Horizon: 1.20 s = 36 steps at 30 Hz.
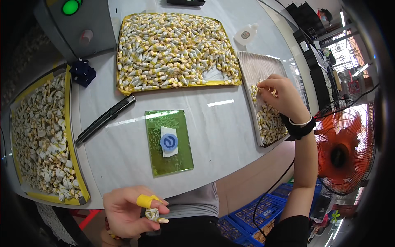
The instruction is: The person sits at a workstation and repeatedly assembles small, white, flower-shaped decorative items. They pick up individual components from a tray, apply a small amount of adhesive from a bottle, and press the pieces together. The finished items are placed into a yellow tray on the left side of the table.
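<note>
Left hand [127, 210]: thumb and fingers closed on a piece [152, 214], white with yellow markings and a pale tip. Piece sits in the pinch, low in the view just off the table's near edge, clear of the table top. Long axis runs crosswise, tip aimed right and a bit down, away from the palm; wider end is up by the fingers. Yellow tape [146, 201] wraps one finger.

Right hand [284, 96]: over the right tray [263, 66], thumb and fingertips bent in at the small pieces [269, 121]. Can't tell if the tips meet or grip anything; knuckles and clutter hide it.

Key relation: held piece is near-left, right hand is far-right, well apart on a diagonal. Green plate [177, 117] lies between, with a white pad [169, 154] and blue cap [169, 141] on it. From the left grip the cap is ahead and slightly right; left hand is nearer to it. From the right hand it's left and toward the body. Neither hand touches the plate.
</note>
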Each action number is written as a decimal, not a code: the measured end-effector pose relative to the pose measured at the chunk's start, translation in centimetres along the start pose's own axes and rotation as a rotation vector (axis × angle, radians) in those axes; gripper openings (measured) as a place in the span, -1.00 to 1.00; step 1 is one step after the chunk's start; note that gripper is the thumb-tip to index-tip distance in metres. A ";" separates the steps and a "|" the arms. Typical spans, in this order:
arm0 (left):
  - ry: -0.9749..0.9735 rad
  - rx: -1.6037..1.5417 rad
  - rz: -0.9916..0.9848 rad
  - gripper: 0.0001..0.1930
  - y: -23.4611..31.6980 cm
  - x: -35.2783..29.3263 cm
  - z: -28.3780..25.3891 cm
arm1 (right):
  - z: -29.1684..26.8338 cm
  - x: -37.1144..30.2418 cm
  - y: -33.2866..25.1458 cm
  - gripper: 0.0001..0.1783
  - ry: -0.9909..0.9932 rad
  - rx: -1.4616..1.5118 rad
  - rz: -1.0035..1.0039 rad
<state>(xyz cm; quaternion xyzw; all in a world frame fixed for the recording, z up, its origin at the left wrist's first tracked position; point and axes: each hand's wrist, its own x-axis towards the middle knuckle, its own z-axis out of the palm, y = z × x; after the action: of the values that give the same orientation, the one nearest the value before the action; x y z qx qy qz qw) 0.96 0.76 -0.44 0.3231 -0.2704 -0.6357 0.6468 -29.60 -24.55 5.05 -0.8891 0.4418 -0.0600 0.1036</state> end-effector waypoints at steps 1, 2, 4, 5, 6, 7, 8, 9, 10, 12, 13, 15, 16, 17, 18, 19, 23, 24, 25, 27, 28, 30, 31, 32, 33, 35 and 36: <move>-0.003 -0.008 0.005 -0.67 0.0 0.0 0.0 | 0.1 -0.1 0.2 -0.86 0.016 -0.014 -0.002; -0.002 -0.016 -0.001 -0.67 0.0 0.0 0.0 | 0.1 -0.1 0.4 -0.86 0.032 -0.028 -0.004; 0.005 -0.027 -0.011 -0.68 0.1 -0.1 -0.1 | 0.1 -0.1 0.2 -0.86 0.044 -0.046 0.025; 0.002 -0.033 -0.016 -0.68 0.2 -0.1 -0.1 | 0.1 -0.1 0.0 -0.87 0.050 -0.052 0.038; -0.001 -0.039 -0.021 -0.68 0.2 -0.1 -0.1 | -0.2 -0.1 -0.6 -0.87 0.109 -0.029 0.018; 0.002 -0.042 -0.025 -0.68 0.3 -0.2 -0.2 | -0.7 -0.1 -1.8 -0.87 0.165 0.000 -0.006; 0.001 -0.038 -0.035 -0.68 0.4 -0.3 -0.2 | -1.2 -0.2 -3.1 -0.86 0.222 0.034 -0.028; 0.000 -0.034 -0.046 -0.68 0.4 -0.4 -0.2 | -1.6 -0.3 -5.0 -0.85 0.272 0.026 -0.103; 0.001 -0.028 -0.058 -0.67 0.5 -0.5 -0.3 | -1.8 -0.4 -7.1 -0.85 0.277 0.060 -0.128; -0.026 -0.040 -0.049 -0.67 0.3 -0.3 -0.4 | -1.4 -0.8 -10.6 -0.84 0.218 0.167 -0.243; -0.033 -0.042 -0.038 -0.66 0.4 -0.3 -0.4 | -0.9 -0.4 -12.0 -0.83 0.180 0.179 -0.376; -0.067 -0.051 -0.014 -0.65 0.4 -0.3 -0.4 | 0.5 0.0 -13.5 -0.77 0.094 0.182 -0.550; -0.086 -0.061 -0.004 -0.64 0.3 -0.2 -0.4 | 1.4 0.2 -13.9 -0.76 0.059 0.172 -0.610; -0.046 -0.037 -0.027 -0.63 0.4 -0.2 0.0 | 2.2 0.3 -14.3 -0.75 0.024 0.163 -0.669; -0.006 -0.013 -0.050 -0.60 0.7 -0.2 0.6 | 2.7 0.5 -14.4 -0.72 -0.027 0.129 -0.707; 0.043 0.016 -0.070 -0.56 0.9 -0.3 0.9 | 3.6 0.6 -14.5 -0.76 0.006 0.114 -0.736; 0.040 0.022 -0.045 -0.56 0.9 -0.7 0.4 | 4.0 0.8 -15.3 -0.72 -0.046 0.023 -0.780; 0.040 0.028 -0.038 -0.55 0.9 -0.8 0.2 | 3.7 0.7 -15.5 -0.66 -0.104 -0.010 -0.772; 0.040 0.032 -0.031 -0.55 0.8 -0.8 0.1 | 3.8 0.8 -15.6 -0.66 -0.103 -0.013 -0.782; 0.072 0.013 -0.036 -0.55 0.8 -0.9 0.0 | 4.0 0.8 -15.7 -0.66 -0.100 -0.021 -0.801; 0.083 0.002 -0.037 -0.55 0.8 -0.9 0.0 | 4.0 0.8 -15.9 -0.66 -0.100 -0.034 -0.806; 0.126 0.014 -0.015 -0.56 0.9 -0.8 0.3 | 3.8 0.7 -16.2 -0.66 -0.099 -0.058 -0.816; 0.147 0.021 -0.006 -0.56 0.8 -0.8 0.4 | 4.0 0.6 -16.2 -0.71 -0.039 -0.024 -0.809; 0.128 0.075 0.022 -0.56 0.7 -0.7 0.4 | 4.3 0.5 -16.2 -0.75 0.022 0.011 -0.801; 0.110 0.128 0.049 -0.56 0.7 -0.6 0.5 | 4.6 0.4 -16.2 -0.80 0.082 0.047 -0.794; 0.073 0.257 0.120 -0.57 0.6 -0.6 0.3 | 4.0 -0.4 -17.0 -0.77 0.088 0.399 -0.696; 0.053 0.333 0.162 -0.57 0.5 -0.6 0.2 | 3.6 -1.0 -17.6 -0.75 0.089 0.575 -0.643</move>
<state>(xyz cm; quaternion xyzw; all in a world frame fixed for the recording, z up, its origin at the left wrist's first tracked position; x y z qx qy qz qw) 1.10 1.37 0.12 0.4194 -0.3797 -0.5192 0.6406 -15.84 -12.95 5.69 -0.9131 0.1119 -0.2480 0.3038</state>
